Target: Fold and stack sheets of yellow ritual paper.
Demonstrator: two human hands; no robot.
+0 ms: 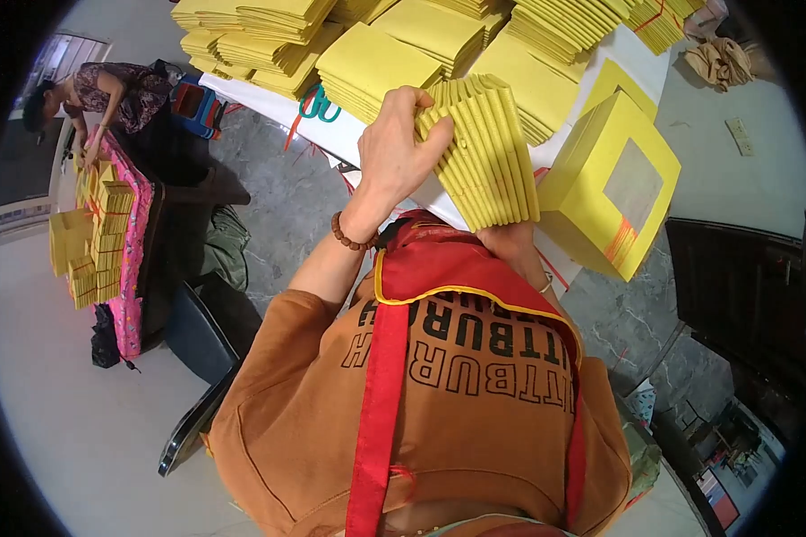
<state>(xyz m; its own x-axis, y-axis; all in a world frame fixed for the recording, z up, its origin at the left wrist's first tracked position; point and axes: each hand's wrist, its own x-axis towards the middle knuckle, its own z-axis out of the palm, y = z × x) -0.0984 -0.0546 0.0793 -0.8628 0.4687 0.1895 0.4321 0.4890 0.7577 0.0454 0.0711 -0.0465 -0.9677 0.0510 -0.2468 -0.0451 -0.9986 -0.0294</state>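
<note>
A thick bundle of yellow folded paper packets is held up in front of my chest, its ridged folded edges facing me. My left hand is closed on the bundle's upper left side, the thumb pressed over the folds. From below, my right hand grips the bundle's lower end; its fingers are mostly hidden behind the paper. Just beyond my left hand, stacks of similar yellow packets cover the white-topped table. Teal-handled scissors lie among them at the near left.
A yellow box with a grey window panel stands to the right. At far left a person bends over a pink-covered table with more yellow stacks. A dark chair is at my left, stacked plastic stools beyond.
</note>
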